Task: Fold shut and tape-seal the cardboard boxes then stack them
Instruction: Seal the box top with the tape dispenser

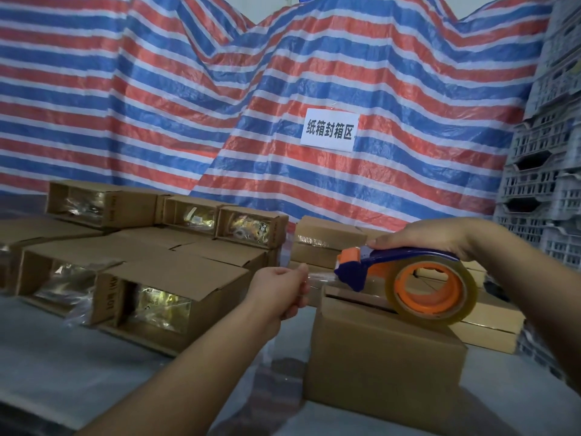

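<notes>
A brown cardboard box (380,360) stands in front of me on the grey table, its top flaps folded shut with a dark seam showing. My right hand (434,236) grips the blue handle of a blue-and-orange tape dispenser (405,272), whose clear roll rests on the box top. My left hand (283,287) pinches the free end of the clear tape (320,276), pulled out to the left of the dispenser and just past the box's left edge.
Several open boxes with shiny packets inside (147,297) lie on their sides at left. Sealed boxes (327,243) are stacked behind and right of the one in front. Grey plastic crates (547,184) tower at far right. A striped tarp (220,105) with a paper sign hangs behind.
</notes>
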### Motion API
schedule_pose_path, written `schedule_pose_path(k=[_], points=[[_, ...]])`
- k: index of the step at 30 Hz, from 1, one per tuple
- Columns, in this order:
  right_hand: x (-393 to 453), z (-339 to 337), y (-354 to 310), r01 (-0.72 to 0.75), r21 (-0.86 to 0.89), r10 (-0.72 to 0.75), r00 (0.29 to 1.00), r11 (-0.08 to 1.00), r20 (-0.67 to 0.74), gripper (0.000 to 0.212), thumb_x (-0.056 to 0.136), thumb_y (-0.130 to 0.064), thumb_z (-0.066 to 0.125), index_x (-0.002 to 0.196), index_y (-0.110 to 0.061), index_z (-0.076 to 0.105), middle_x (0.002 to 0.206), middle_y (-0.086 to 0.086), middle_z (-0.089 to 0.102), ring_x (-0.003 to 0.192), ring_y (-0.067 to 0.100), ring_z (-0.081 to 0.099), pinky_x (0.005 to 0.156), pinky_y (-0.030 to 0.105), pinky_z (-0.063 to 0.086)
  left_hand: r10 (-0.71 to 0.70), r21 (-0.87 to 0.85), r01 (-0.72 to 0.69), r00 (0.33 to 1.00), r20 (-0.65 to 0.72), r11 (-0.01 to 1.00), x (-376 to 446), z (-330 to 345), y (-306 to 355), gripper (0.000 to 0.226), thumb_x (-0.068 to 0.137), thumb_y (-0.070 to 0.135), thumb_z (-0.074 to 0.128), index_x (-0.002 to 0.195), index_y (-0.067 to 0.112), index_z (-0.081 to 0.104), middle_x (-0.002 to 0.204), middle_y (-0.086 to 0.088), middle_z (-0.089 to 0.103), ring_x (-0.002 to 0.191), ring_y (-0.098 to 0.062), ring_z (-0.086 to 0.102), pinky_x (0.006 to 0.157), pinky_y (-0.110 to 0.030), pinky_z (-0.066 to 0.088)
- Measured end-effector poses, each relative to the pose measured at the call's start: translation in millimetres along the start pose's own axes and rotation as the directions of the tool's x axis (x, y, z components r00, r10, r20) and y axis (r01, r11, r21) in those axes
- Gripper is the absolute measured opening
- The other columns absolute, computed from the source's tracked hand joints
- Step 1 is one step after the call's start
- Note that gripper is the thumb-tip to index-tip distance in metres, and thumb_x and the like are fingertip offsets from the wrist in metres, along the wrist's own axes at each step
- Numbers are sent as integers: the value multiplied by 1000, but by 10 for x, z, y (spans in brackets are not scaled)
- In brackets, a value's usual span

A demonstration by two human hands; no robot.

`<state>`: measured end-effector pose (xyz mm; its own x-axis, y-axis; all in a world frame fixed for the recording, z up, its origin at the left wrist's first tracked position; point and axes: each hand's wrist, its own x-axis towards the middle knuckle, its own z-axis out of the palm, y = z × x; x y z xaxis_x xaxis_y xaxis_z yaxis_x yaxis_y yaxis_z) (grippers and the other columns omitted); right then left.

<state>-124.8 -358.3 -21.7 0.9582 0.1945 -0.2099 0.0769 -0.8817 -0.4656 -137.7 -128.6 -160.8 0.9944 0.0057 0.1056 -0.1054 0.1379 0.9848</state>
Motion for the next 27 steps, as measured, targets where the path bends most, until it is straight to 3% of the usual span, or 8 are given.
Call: schedule_pose_path(k=[3, 7, 9, 11, 13, 18, 22, 27], points=[[-2, 4, 3, -3, 55, 2, 1000, 998, 15, 76, 69, -67, 64, 120, -11, 54, 76, 4, 73, 60, 13, 68, 56, 21, 53, 8, 6, -8, 1000, 6, 1000, -4, -14, 5, 21, 97, 28, 61, 98, 9, 68, 67, 1, 59, 54, -7, 54, 48, -17, 45], [-14, 14, -2, -16, 83, 14, 1000, 996, 25, 71, 74, -61, 63, 122, -10, 53, 77, 5, 72, 60, 13, 67, 56, 22, 53, 107, 117, -101, 993, -52, 988, 45, -10, -41, 22, 96, 34, 61, 94, 14, 70, 86, -1, 68, 72, -12, 62, 56, -22, 45], [-17, 15, -2, -18, 88, 17, 1000, 996, 16, 70, 75, -61, 62, 121, -10, 53, 76, 5, 73, 59, 13, 68, 55, 22, 53, 85, -2, -85, 996, -27, 996, 60, -21, -45, 21, 94, 31, 64, 98, 11, 71, 90, -4, 71, 76, -14, 68, 59, -22, 50], [-23, 16, -3, -15, 94, 13, 1000, 995, 18, 69, 75, -60, 62, 121, -10, 53, 74, 4, 73, 58, 12, 68, 54, 21, 53, 55, -131, -52, 998, 20, 990, 62, -39, -34, 19, 91, 26, 68, 99, 9, 71, 84, -5, 74, 73, -13, 71, 59, -20, 53], [-26, 13, 6, -5, 96, 4, 1000, 995, 15, 71, 72, -61, 63, 121, -10, 54, 74, 4, 72, 58, 12, 68, 54, 21, 53, 64, -149, -55, 996, 57, 987, 77, -56, -29, 19, 88, 24, 72, 99, 8, 72, 81, -4, 75, 70, -12, 72, 60, -20, 54], [-9, -3, 58, 5, 123, -7, 1000, 992, 15, 76, 71, -61, 65, 127, -11, 51, 79, 6, 73, 62, 14, 68, 57, 23, 54, 73, -96, -63, 991, 108, 993, 84, -122, 27, 17, 82, 14, 77, 98, 7, 73, 86, -8, 75, 66, -11, 71, 59, -18, 54], [9, -12, 67, 5, 128, -7, 1000, 992, 13, 74, 70, -61, 66, 124, -13, 51, 78, 5, 73, 61, 14, 69, 57, 23, 54, 83, 32, -87, 990, 115, 996, 111, -177, 67, 15, 84, 15, 74, 99, 9, 73, 92, -8, 76, 75, -12, 73, 61, -18, 54], [9, 4, 67, 2, 132, -4, 1000, 991, 13, 73, 72, -61, 64, 125, -14, 50, 78, 5, 73, 62, 14, 69, 57, 23, 54, 10, 19, -12, 995, 100, 1000, 109, -141, 89, 17, 86, 12, 73, 100, 4, 70, 74, -6, 74, 59, -10, 70, 52, -19, 53]])
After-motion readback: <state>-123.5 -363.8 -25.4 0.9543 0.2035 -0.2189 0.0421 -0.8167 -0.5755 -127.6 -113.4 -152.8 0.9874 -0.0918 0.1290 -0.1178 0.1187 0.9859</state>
